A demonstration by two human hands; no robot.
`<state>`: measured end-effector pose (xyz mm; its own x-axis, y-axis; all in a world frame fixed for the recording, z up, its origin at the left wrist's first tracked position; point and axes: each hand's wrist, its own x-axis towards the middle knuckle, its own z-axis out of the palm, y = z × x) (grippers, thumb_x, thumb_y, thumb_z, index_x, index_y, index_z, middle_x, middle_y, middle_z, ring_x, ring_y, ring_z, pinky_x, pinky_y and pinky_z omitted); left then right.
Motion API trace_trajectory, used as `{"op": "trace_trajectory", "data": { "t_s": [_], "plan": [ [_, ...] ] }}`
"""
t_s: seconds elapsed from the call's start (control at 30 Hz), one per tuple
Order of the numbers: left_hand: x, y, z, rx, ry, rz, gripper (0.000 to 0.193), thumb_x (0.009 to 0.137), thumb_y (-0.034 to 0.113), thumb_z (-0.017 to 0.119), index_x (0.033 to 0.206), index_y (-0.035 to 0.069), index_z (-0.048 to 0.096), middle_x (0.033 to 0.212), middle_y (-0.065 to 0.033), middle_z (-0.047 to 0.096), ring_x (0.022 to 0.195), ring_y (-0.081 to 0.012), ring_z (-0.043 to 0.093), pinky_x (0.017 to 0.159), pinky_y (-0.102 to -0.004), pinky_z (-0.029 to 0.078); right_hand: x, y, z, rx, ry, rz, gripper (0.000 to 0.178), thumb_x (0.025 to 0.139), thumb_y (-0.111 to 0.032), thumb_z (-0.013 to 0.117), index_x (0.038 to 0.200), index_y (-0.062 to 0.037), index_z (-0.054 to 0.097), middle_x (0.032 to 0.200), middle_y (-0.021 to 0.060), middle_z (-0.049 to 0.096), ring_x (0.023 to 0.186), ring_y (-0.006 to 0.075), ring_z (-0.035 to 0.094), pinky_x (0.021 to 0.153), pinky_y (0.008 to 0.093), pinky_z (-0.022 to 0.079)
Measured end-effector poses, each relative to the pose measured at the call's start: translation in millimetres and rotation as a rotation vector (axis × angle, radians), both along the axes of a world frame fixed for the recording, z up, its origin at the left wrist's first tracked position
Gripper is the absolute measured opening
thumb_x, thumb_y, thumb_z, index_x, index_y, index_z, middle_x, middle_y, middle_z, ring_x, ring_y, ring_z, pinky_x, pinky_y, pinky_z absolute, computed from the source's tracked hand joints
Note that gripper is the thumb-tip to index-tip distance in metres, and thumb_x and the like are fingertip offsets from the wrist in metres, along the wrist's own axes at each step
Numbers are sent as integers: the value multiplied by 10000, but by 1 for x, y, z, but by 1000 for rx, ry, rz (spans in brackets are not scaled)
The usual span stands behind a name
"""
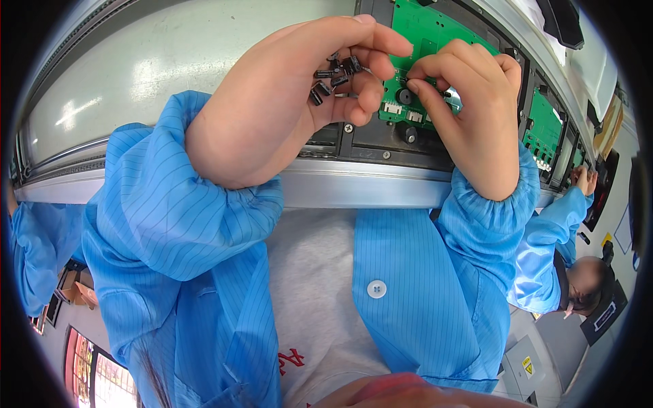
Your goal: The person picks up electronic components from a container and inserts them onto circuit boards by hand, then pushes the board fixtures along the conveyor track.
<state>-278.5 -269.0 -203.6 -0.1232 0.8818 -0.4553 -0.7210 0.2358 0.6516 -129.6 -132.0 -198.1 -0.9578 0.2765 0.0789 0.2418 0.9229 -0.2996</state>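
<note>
My left hand (272, 95) is turned palm up, its fingers curled around several small black cylindrical capacitors (352, 65) with thin leads. Just right of it a green circuit board (415, 24) sits in a dark fixture (364, 143). Over the board, my right hand (479, 92) pinches thumb and forefinger together; whatever is between the tips is too hidden to name. These fingertips are right beside a round black component (404, 96) on the board. White connectors (392, 107) line the board's near edge, partly below my right thumb.
A metal rail (367, 187) runs between my body and the fixture. To the left lies a pale, shiny conveyor surface (136, 61). Another green board (544, 126) sits further right, where a co-worker's hands (583, 179) reach in. A blue sleeve (41, 238) shows at far left.
</note>
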Motion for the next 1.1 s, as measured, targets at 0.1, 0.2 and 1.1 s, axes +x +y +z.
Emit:
{"op": "trace_trajectory", "data": {
  "t_s": [0.1,0.2,1.1],
  "plan": [
    [1,1,2,-9,6,8,360,991,305,375,1102,14,553,876,-31,486,677,-88,422,626,-216,352,-1,0,1,4,-6,8,106,730,-53,677,807,-104,625,788,-30,550,711,131,476,824,308,275],
    [1,4,7,-26,43,-32,358,992,302,371,1106,15,554,852,-22,482,653,-83,412,605,-205,338,-1,0,3,16,-9,10,105,731,-53,675,807,-104,624,787,-29,547,710,132,476,823,308,276],
    [-6,-1,-20,229,1366,-344,228,807,-19,571,1002,17,682,714,-83,625,508,-146,450,508,-265,397,-9,5,11,108,-104,51,111,727,-40,672,792,-107,612,752,-23,526,710,162,471,841,331,309]
  ]
}}
